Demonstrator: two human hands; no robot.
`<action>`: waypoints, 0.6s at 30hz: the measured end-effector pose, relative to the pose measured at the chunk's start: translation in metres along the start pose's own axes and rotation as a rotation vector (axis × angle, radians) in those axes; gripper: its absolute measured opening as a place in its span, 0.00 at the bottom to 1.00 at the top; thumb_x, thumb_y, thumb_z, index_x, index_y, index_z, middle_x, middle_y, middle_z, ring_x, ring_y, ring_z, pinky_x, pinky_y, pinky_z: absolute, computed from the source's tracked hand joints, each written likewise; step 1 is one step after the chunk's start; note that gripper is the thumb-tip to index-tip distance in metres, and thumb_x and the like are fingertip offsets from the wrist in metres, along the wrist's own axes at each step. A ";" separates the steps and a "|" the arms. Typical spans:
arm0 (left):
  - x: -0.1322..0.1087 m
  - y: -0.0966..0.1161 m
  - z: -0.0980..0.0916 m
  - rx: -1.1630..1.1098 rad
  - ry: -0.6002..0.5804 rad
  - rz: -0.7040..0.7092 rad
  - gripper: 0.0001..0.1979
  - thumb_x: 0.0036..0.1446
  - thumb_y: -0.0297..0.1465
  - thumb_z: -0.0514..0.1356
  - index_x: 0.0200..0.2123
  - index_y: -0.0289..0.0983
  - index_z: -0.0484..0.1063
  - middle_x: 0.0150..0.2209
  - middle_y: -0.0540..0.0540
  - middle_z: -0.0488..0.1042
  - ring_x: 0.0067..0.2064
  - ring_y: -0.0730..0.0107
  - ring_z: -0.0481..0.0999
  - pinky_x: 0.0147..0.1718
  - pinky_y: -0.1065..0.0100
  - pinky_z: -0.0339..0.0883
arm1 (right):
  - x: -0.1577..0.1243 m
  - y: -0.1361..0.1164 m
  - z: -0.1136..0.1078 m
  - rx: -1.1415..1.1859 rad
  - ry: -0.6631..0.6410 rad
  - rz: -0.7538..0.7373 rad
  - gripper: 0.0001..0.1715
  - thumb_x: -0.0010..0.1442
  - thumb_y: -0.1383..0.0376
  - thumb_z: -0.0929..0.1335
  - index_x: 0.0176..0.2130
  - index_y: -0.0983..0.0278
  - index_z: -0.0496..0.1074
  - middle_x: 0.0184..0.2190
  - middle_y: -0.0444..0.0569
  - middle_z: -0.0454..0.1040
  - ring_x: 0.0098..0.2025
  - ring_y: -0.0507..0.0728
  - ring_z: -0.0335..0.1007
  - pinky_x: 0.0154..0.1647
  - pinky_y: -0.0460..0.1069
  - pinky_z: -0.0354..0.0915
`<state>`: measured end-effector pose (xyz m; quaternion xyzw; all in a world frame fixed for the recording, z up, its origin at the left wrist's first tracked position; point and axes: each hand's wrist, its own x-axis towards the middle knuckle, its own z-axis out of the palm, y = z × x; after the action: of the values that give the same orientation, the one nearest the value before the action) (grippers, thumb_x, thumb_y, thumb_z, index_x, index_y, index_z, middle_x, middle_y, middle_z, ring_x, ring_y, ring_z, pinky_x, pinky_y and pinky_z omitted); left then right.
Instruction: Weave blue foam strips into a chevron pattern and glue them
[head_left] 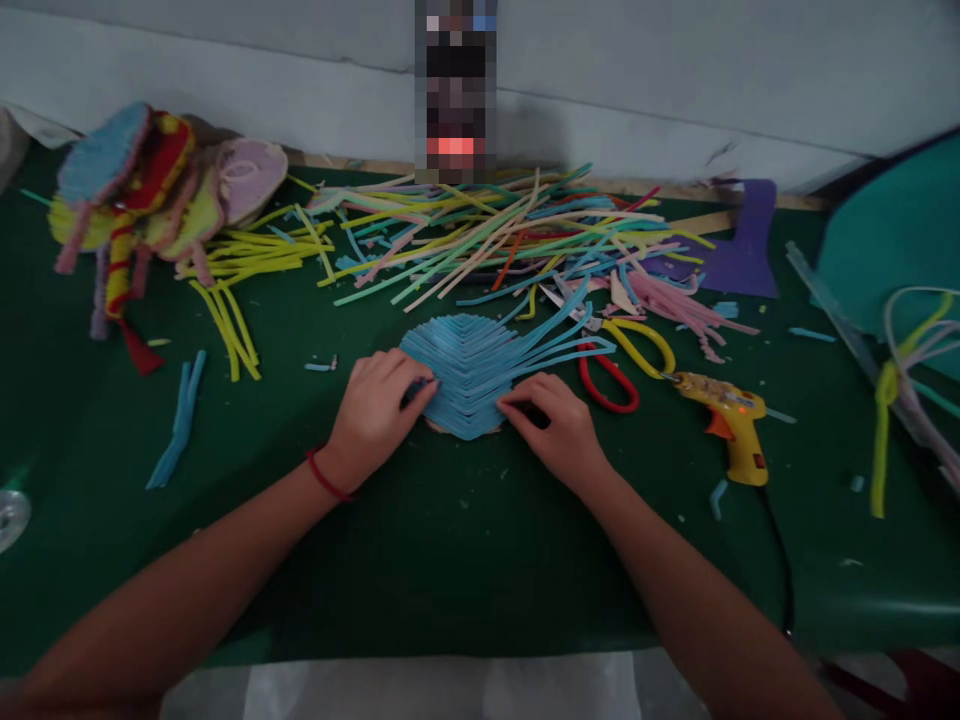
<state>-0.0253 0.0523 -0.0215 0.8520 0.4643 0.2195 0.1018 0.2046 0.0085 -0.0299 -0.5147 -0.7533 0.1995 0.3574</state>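
A heart-shaped piece [466, 372] covered with rows of blue fuzzy strips lies flat on the green table [450, 540]; loose blue strip ends trail off to its right. My left hand [375, 415] rests on its left edge, fingers curled and pressing the strips down. My right hand [551, 425] presses the lower right edge with pinched fingertips. A red band sits on my left wrist.
Behind the heart lies a heap of coloured strips [510, 235]. Yellow scissors [637, 340], red scissors [607, 385] and a yellow glue gun [731, 420] with a black cord lie to the right. Finished fuzzy pieces [150, 190] pile at the far left. Purple felt [742, 250] lies at the back right.
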 end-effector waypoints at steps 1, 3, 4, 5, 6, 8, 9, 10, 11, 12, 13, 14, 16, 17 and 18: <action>-0.001 0.004 0.001 0.030 -0.029 0.050 0.09 0.62 0.34 0.53 0.35 0.36 0.71 0.33 0.45 0.73 0.37 0.61 0.71 0.37 0.59 0.64 | -0.001 -0.002 0.002 -0.011 -0.025 -0.006 0.06 0.61 0.68 0.65 0.34 0.63 0.72 0.32 0.50 0.72 0.37 0.56 0.68 0.38 0.52 0.66; -0.004 0.011 0.003 0.051 -0.050 0.126 0.10 0.62 0.33 0.52 0.38 0.35 0.71 0.36 0.43 0.74 0.39 0.60 0.72 0.40 0.57 0.65 | -0.001 -0.004 0.004 -0.042 -0.055 -0.016 0.07 0.61 0.68 0.64 0.34 0.63 0.72 0.32 0.50 0.72 0.37 0.57 0.68 0.38 0.52 0.66; -0.005 0.014 0.004 0.046 -0.050 0.149 0.11 0.63 0.33 0.51 0.41 0.34 0.71 0.40 0.41 0.75 0.43 0.59 0.73 0.44 0.55 0.65 | -0.001 -0.004 0.005 -0.055 -0.056 -0.020 0.07 0.61 0.68 0.64 0.35 0.63 0.72 0.33 0.50 0.72 0.38 0.57 0.68 0.38 0.53 0.66; -0.006 0.017 0.005 0.037 -0.054 0.165 0.13 0.63 0.32 0.51 0.45 0.34 0.69 0.46 0.38 0.74 0.49 0.57 0.72 0.48 0.53 0.63 | -0.001 -0.004 0.005 -0.064 -0.051 -0.024 0.07 0.61 0.68 0.64 0.35 0.63 0.72 0.33 0.51 0.72 0.38 0.57 0.68 0.38 0.53 0.66; -0.006 0.018 0.006 0.029 -0.068 0.180 0.16 0.63 0.32 0.50 0.50 0.33 0.67 0.52 0.36 0.71 0.55 0.56 0.68 0.53 0.51 0.60 | -0.001 -0.004 0.005 -0.072 -0.042 -0.032 0.07 0.61 0.68 0.64 0.35 0.63 0.73 0.33 0.51 0.72 0.38 0.57 0.68 0.38 0.53 0.66; -0.007 0.020 0.010 0.021 -0.126 0.212 0.23 0.63 0.33 0.49 0.59 0.31 0.58 0.62 0.34 0.60 0.64 0.54 0.57 0.60 0.48 0.52 | -0.001 -0.004 0.004 -0.093 -0.020 -0.045 0.07 0.62 0.68 0.64 0.35 0.63 0.73 0.33 0.51 0.72 0.38 0.57 0.68 0.39 0.53 0.66; -0.008 0.019 0.012 0.022 -0.158 0.225 0.26 0.63 0.35 0.49 0.62 0.30 0.53 0.64 0.33 0.55 0.66 0.54 0.52 0.61 0.48 0.49 | -0.001 -0.005 0.004 -0.110 -0.007 -0.049 0.08 0.62 0.67 0.64 0.35 0.63 0.73 0.34 0.52 0.72 0.39 0.58 0.69 0.40 0.54 0.67; -0.008 0.019 0.014 0.026 -0.184 0.236 0.28 0.63 0.36 0.49 0.63 0.29 0.50 0.65 0.33 0.52 0.67 0.54 0.49 0.62 0.48 0.47 | -0.001 -0.006 0.004 -0.131 0.006 -0.052 0.08 0.62 0.67 0.64 0.36 0.62 0.73 0.35 0.52 0.72 0.40 0.58 0.69 0.41 0.55 0.67; -0.008 0.019 0.015 0.031 -0.201 0.243 0.30 0.64 0.38 0.48 0.64 0.29 0.48 0.66 0.33 0.50 0.67 0.54 0.47 0.63 0.49 0.46 | -0.001 -0.008 0.004 -0.155 0.022 -0.050 0.08 0.62 0.66 0.64 0.38 0.62 0.73 0.37 0.53 0.73 0.41 0.59 0.69 0.42 0.55 0.67; -0.008 0.019 0.017 0.038 -0.214 0.250 0.31 0.64 0.39 0.48 0.65 0.29 0.47 0.66 0.33 0.49 0.68 0.54 0.46 0.63 0.49 0.46 | -0.002 -0.010 0.005 -0.181 0.040 -0.046 0.09 0.62 0.66 0.64 0.40 0.61 0.73 0.40 0.53 0.73 0.44 0.60 0.69 0.44 0.56 0.66; -0.008 0.019 0.019 0.047 -0.224 0.255 0.31 0.64 0.39 0.47 0.65 0.29 0.46 0.67 0.33 0.48 0.68 0.55 0.45 0.63 0.50 0.45 | -0.002 -0.013 0.006 -0.206 0.055 -0.045 0.10 0.62 0.65 0.64 0.43 0.60 0.73 0.44 0.54 0.73 0.47 0.60 0.68 0.47 0.58 0.66; -0.008 0.020 0.020 0.056 -0.230 0.257 0.31 0.64 0.39 0.47 0.65 0.29 0.46 0.67 0.33 0.47 0.68 0.56 0.44 0.63 0.51 0.45 | -0.002 -0.015 0.007 -0.233 0.061 -0.047 0.13 0.63 0.65 0.63 0.47 0.60 0.71 0.48 0.55 0.72 0.51 0.61 0.67 0.50 0.59 0.64; -0.008 0.020 0.022 0.073 -0.235 0.259 0.31 0.64 0.40 0.46 0.65 0.28 0.47 0.67 0.33 0.47 0.68 0.56 0.44 0.63 0.51 0.45 | -0.002 -0.019 0.011 -0.296 0.026 -0.051 0.19 0.64 0.64 0.61 0.55 0.61 0.66 0.57 0.56 0.66 0.61 0.63 0.58 0.58 0.61 0.59; -0.008 0.020 0.023 0.080 -0.234 0.258 0.31 0.64 0.40 0.46 0.65 0.28 0.47 0.67 0.33 0.48 0.68 0.56 0.44 0.63 0.51 0.46 | -0.002 -0.020 0.013 -0.332 -0.010 -0.051 0.22 0.65 0.63 0.60 0.58 0.61 0.63 0.61 0.56 0.62 0.64 0.63 0.52 0.61 0.63 0.54; -0.008 0.020 0.023 0.086 -0.231 0.256 0.31 0.64 0.40 0.46 0.65 0.27 0.47 0.66 0.33 0.48 0.68 0.56 0.45 0.63 0.51 0.46 | -0.003 -0.020 0.016 -0.370 -0.051 -0.048 0.25 0.66 0.62 0.59 0.61 0.63 0.59 0.63 0.56 0.57 0.67 0.63 0.46 0.63 0.64 0.51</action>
<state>-0.0030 0.0350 -0.0367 0.9272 0.3462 0.1114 0.0894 0.1803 -0.0007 -0.0278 -0.5483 -0.7981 0.0619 0.2420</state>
